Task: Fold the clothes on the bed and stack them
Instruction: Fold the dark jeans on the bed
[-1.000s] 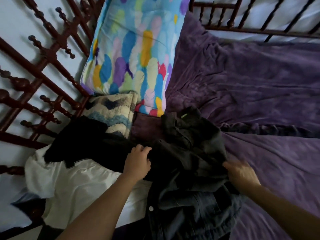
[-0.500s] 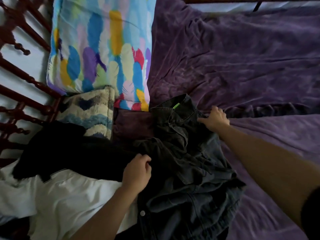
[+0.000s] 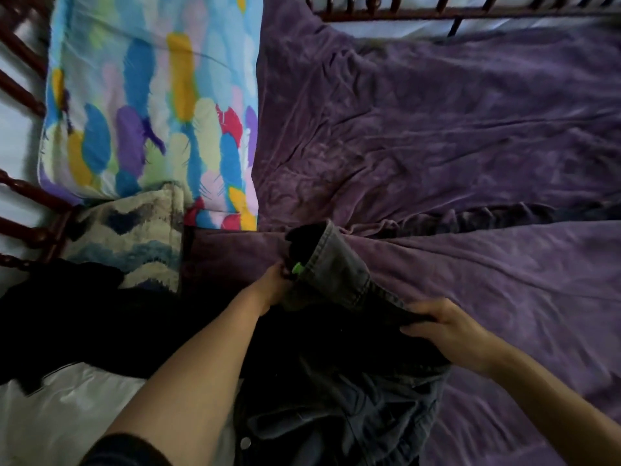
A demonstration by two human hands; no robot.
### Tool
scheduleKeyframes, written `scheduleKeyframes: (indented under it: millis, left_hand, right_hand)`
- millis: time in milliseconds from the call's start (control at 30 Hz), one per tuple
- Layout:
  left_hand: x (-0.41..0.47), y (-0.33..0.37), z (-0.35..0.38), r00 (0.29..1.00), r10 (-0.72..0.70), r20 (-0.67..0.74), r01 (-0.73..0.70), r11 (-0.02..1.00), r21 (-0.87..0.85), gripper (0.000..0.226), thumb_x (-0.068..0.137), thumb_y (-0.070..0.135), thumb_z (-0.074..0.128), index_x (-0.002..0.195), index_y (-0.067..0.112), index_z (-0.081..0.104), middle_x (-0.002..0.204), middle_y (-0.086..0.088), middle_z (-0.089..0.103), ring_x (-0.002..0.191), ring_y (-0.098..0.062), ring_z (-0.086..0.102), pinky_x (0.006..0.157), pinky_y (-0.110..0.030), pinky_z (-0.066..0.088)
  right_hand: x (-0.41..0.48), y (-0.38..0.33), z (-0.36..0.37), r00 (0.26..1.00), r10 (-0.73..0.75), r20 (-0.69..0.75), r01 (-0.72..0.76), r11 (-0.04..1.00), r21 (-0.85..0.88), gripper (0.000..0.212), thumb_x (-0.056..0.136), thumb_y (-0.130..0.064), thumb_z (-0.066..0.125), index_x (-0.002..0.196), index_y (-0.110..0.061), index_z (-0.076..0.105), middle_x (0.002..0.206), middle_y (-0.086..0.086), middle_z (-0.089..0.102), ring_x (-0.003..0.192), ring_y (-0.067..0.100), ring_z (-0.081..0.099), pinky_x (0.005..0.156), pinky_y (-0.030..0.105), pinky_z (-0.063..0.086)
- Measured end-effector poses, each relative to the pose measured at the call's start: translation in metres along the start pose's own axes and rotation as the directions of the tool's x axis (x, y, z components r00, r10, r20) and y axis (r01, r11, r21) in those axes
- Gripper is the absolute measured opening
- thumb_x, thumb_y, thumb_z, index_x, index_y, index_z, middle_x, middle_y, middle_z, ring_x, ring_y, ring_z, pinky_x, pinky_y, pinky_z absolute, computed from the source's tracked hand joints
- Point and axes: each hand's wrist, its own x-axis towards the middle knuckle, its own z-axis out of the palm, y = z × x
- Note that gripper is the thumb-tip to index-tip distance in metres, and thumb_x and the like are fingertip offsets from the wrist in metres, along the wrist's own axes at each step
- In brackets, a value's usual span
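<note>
A dark grey denim jacket (image 3: 339,274) is lifted off the purple bed, its collar with a green tag raised between my hands. My left hand (image 3: 274,285) pinches the collar near the tag. My right hand (image 3: 443,326) grips the jacket's upper edge on the right, fingers curled round the fabric. The rest of the jacket (image 3: 353,412) hangs crumpled below. A black garment (image 3: 67,317) lies to the left, over a white garment (image 3: 64,412) at the lower left.
A purple velvet blanket (image 3: 453,146) covers the bed to the right. A feather-print pillow (image 3: 151,105) and a chevron-pattern cushion (image 3: 131,243) sit at the upper left. Dark red wooden rails (image 3: 23,95) run along the left side and along the top (image 3: 437,10).
My left hand moved up from the jacket's middle to its collar. My right hand came back toward me and gripped the upper edge. The collar rose off the bed.
</note>
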Motion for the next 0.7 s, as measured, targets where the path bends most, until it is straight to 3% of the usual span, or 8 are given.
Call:
scheduleKeyframes:
  millis: [67, 133, 167, 267, 433, 500, 600, 700]
  left_hand:
    - [-0.014, 0.006, 0.012, 0.993, -0.024, 0.113, 0.031, 0.997, -0.065, 0.031, 0.086, 0.006, 0.065, 0.116, 0.013, 0.059, 0.098, -0.003, 0.064, 0.094, -0.017, 0.059, 0.066, -0.013, 0.051]
    - [-0.022, 0.009, 0.016, 0.992, -0.017, 0.127, 0.019, 1.0, -0.011, 0.032, 0.075, 0.01, 0.074, 0.106, 0.014, 0.068, 0.095, -0.006, 0.071, 0.089, -0.02, 0.066, 0.081, -0.031, 0.056]
    - [-0.029, 0.017, 0.014, 0.994, 0.004, 0.109, -0.005, 1.0, 0.012, 0.027, 0.073, 0.008, 0.076, 0.098, 0.015, 0.07, 0.088, -0.004, 0.072, 0.083, -0.017, 0.067, 0.08, -0.031, 0.056]
    - [-0.055, 0.042, -0.006, 0.987, 0.142, 0.077, -0.145, 0.989, 0.041, 0.024, 0.07, 0.003, 0.078, 0.084, 0.021, 0.07, 0.08, 0.005, 0.072, 0.08, -0.011, 0.066, 0.075, -0.024, 0.051]
    - [-0.117, 0.085, -0.072, 0.944, 0.328, 0.017, -0.327, 0.934, 0.143, 0.037, 0.061, 0.02, 0.087, 0.095, 0.017, 0.073, 0.09, 0.0, 0.074, 0.083, -0.007, 0.065, 0.079, -0.03, 0.052]
    - [-0.147, 0.096, -0.091, 0.927, 0.376, 0.02, -0.375, 0.918, 0.131, 0.036, 0.066, 0.015, 0.084, 0.099, 0.02, 0.072, 0.096, 0.0, 0.073, 0.089, -0.008, 0.063, 0.081, -0.027, 0.05]
    - [-0.192, 0.111, -0.111, 0.881, 0.473, 0.018, -0.471, 0.871, 0.143, 0.034, 0.071, 0.017, 0.078, 0.104, 0.021, 0.069, 0.1, 0.0, 0.071, 0.09, -0.003, 0.061, 0.083, -0.021, 0.048]
    - [-0.237, 0.125, -0.13, 0.791, 0.612, -0.001, -0.59, 0.764, 0.259, 0.037, 0.066, 0.037, 0.073, 0.1, 0.024, 0.065, 0.097, -0.002, 0.072, 0.094, -0.015, 0.066, 0.087, -0.04, 0.052]
  right_hand:
    - [-0.019, 0.0, -0.016, 0.997, 0.001, -0.072, -0.001, 1.0, 0.003, 0.035, 0.086, 0.008, 0.061, 0.059, -0.014, 0.068, 0.056, -0.003, 0.058, 0.052, 0.006, 0.054, 0.051, 0.02, 0.04]
    - [-0.034, -0.005, -0.027, 0.995, 0.01, -0.096, -0.014, 0.999, -0.039, 0.02, 0.083, -0.006, 0.071, 0.064, -0.012, 0.069, 0.056, -0.003, 0.06, 0.052, 0.008, 0.056, 0.049, 0.02, 0.04]
    - [-0.039, -0.006, -0.03, 0.994, 0.032, -0.101, -0.04, 0.996, -0.078, 0.014, 0.08, -0.016, 0.077, 0.069, -0.009, 0.069, 0.059, -0.001, 0.061, 0.054, 0.01, 0.058, 0.051, 0.022, 0.041]
    - [-0.044, -0.01, -0.034, 0.968, 0.013, -0.252, -0.064, 0.978, -0.196, 0.028, 0.071, -0.034, 0.081, 0.066, -0.009, 0.068, 0.056, -0.006, 0.058, 0.053, 0.006, 0.055, 0.05, 0.022, 0.04]
    - [-0.059, -0.058, -0.017, 0.811, -0.27, -0.519, 0.218, 0.963, -0.159, 0.016, 0.084, -0.015, 0.072, 0.087, 0.0, 0.07, 0.078, -0.005, 0.064, 0.069, 0.001, 0.058, 0.068, 0.025, 0.047]
    - [-0.071, -0.084, -0.009, 0.793, -0.291, -0.536, 0.253, 0.957, -0.145, 0.016, 0.087, -0.011, 0.069, 0.086, 0.004, 0.066, 0.08, 0.001, 0.063, 0.073, 0.009, 0.059, 0.069, 0.029, 0.045]
    - [-0.095, -0.13, 0.008, 0.835, -0.251, -0.489, 0.293, 0.956, 0.009, 0.013, 0.086, 0.006, 0.061, 0.077, -0.004, 0.061, 0.059, -0.004, 0.063, 0.059, 0.014, 0.058, 0.056, 0.021, 0.045]
    - [-0.127, -0.172, 0.032, 0.919, -0.204, -0.338, 0.217, 0.976, -0.001, 0.005, 0.081, -0.006, 0.074, 0.078, -0.007, 0.069, 0.066, 0.001, 0.07, 0.063, 0.018, 0.066, 0.058, 0.023, 0.052]
